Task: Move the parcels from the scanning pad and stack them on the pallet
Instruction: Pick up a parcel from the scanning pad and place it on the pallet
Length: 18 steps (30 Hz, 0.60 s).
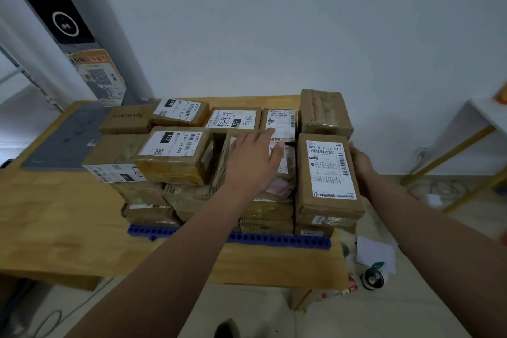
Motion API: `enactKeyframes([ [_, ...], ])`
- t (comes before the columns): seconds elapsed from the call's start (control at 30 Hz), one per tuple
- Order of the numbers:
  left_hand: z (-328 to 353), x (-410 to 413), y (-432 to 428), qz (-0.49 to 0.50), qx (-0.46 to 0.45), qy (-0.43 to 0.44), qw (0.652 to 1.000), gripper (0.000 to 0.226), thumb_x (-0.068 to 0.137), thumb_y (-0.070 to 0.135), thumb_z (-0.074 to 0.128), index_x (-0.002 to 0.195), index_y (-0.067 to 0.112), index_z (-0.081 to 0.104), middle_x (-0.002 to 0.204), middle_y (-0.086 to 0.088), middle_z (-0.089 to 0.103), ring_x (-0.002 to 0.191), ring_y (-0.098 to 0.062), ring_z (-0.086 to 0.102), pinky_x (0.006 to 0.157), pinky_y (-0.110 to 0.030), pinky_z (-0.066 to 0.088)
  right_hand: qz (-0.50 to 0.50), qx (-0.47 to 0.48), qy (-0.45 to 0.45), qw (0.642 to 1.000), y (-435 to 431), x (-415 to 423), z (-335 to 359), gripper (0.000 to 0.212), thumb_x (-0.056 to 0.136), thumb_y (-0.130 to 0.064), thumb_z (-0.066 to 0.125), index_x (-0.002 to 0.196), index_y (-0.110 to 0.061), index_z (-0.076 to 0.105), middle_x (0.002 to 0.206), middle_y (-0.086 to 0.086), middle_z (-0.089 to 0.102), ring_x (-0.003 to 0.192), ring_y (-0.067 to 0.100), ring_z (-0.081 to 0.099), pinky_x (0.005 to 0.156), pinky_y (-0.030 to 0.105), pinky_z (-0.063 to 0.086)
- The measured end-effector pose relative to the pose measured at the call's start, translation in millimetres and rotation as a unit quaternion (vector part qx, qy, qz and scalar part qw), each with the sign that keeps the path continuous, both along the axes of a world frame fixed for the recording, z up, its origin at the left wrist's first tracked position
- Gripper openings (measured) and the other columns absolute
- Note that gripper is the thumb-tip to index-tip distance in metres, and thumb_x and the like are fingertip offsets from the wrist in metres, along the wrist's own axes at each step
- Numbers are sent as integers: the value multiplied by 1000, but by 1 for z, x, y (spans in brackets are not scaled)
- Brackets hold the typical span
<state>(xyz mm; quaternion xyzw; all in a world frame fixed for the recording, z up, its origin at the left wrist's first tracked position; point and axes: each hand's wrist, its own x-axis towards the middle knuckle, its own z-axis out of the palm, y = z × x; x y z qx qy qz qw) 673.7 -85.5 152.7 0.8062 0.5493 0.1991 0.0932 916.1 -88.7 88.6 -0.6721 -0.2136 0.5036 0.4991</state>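
While the scanning pad (63, 140) shows nothing waiting, the stack (175, 156) on the pallet (274, 239) looks nearly done; left hand (255, 162) lies flat on it, right hand (362, 164) beside the end parcel (326, 173), fingers hidden.

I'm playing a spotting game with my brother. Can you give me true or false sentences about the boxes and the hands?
1. The pallet under the parcels is blue. True.
2. The left hand holds a parcel up in the air. False: it lies flat on top of the stacked parcels.
3. The right hand touches the side of the parcel labelled 502. True.
4. The table is metal. False: it is wooden.
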Motion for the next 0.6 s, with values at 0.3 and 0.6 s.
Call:
enactKeyframes([
  [0.3, -3, 6, -2, 0, -3, 18, 1000, 50, 102, 44, 33, 144, 19, 43, 145, -6, 49, 137, -25, 38, 114, -45, 29, 62, 9, -24, 998, -6, -5, -13, 37, 105, -27, 39, 77, -12, 59, 52, -6, 66, 48, 11, 63, 57, 26, 50],
  [0.6, 1, 7, -1, 6, -2, 34, 999, 51, 100, 43, 37, 145, 20, 42, 146, -5, 48, 136, -25, 39, 113, -45, 31, 81, 2, -194, 978, 4, 27, -39, 58, 93, -57, 31, 127, -19, 58, 134, 12, 59, 120, 33, 55, 103, 53, 42],
])
